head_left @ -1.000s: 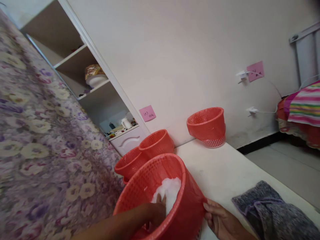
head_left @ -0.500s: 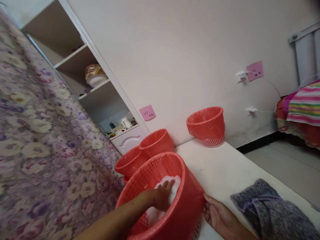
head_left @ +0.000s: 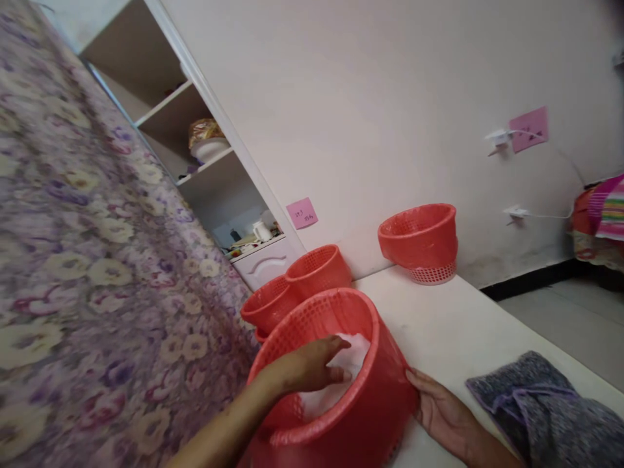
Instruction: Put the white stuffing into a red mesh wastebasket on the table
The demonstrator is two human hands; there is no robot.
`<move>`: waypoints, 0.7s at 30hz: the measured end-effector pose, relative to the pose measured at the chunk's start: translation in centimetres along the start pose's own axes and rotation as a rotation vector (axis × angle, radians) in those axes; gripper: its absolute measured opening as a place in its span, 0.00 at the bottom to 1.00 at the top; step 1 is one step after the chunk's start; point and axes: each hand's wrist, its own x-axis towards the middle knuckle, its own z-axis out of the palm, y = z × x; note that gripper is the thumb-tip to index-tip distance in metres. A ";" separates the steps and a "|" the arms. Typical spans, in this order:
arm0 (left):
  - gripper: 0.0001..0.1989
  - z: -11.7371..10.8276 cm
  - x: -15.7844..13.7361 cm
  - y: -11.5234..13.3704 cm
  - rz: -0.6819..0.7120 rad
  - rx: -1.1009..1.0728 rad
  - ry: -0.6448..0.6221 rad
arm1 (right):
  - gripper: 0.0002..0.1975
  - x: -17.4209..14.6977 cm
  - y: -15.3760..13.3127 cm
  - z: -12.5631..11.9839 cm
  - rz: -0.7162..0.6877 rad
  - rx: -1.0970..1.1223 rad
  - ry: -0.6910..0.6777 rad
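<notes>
A left hand [head_left: 312, 367], fingers loosely curled and pressing down, reaches inside a red mesh basket [head_left: 341, 390] at the lower centre of the frame, resting on white plastic lining [head_left: 351, 364] bunched within it. The right hand [head_left: 441, 416], lower right, lies open and flat against the basket's outer wall, apparently bracing it so it stays put on the white table [head_left: 448, 325] while the other hand works inside.

Just behind the basket, toward the middle of the frame, two more red baskets [head_left: 297, 289] stand touching each other at the table's far left end. A fourth red basket [head_left: 422, 240], right of centre, sits against the wall with red plastic folded over its rim, its pale mesh base showing beneath.

A grey knitted cloth [head_left: 541, 409] lies crumpled at the lower right corner. Floral fabric [head_left: 97, 260] fills the left side; open shelves [head_left: 205, 162] holding a bowl rise at upper left, and a pink note [head_left: 301, 212] is stuck to the wall.
</notes>
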 end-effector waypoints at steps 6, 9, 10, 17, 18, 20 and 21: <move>0.29 1.5 -8.6 2.4 -0.039 -0.198 0.148 | 0.07 0.1 0.7 -2.3 -0.030 -0.052 0.149; 0.33 4.4 -10.2 2.6 0.005 -0.135 0.269 | 0.07 0.4 0.9 -3.2 -0.037 -0.075 0.154; 0.34 5.4 -10.1 2.4 0.031 -0.083 0.321 | 0.08 0.5 0.9 -3.4 -0.036 -0.075 0.152; 0.26 9.5 -8.2 -0.5 0.207 0.382 0.770 | 0.07 0.3 1.2 -4.0 -0.008 -0.039 0.175; 0.26 9.4 -8.3 -0.9 0.236 0.392 0.781 | 0.04 0.1 1.1 -3.6 0.014 -0.020 0.148; 0.27 8.8 -8.9 -1.6 0.281 0.370 0.744 | 0.04 -0.2 1.0 -2.5 0.072 0.013 0.051; 0.26 8.4 -9.3 -2.0 0.293 0.350 0.718 | 0.09 -0.4 1.0 -1.9 0.101 0.019 -0.009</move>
